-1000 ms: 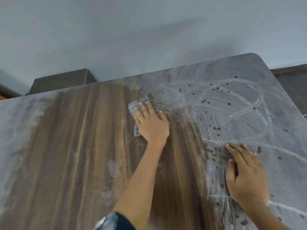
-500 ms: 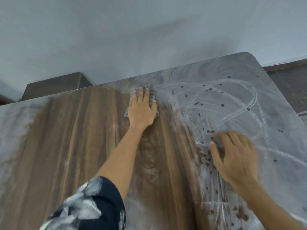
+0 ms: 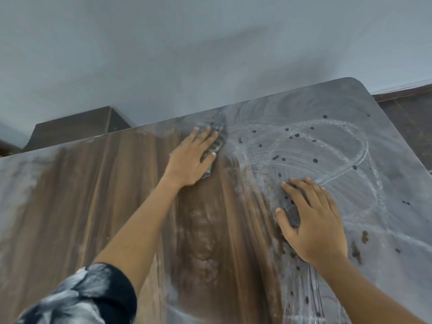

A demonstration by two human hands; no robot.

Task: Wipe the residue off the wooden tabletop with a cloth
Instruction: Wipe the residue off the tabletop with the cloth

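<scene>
One wooden counter [image 3: 98, 206] carries whitish residue [image 3: 327, 146] with dark specks to the right of both hands, bare brown grain to their left. The left hand [image 3: 191, 160] presses flat, fingers straight, on a grey cloth [image 3: 217, 146] near the far edge. The right hand [image 3: 313, 220] rests nearer, fingers spread and released, on the smeared surface.

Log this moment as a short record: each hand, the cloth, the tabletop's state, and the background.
left hand: flat, fingers straight, pressing the cloth near the far edge
cloth: grey, mostly hidden under the left hand
right hand: flat on the dirty part; a dark patch under it, unclear what
tabletop: wood grain bare in the middle; left edge hazy
residue: white smears and dark specks across the right side
background: grey wall, dark furniture behind the table
</scene>
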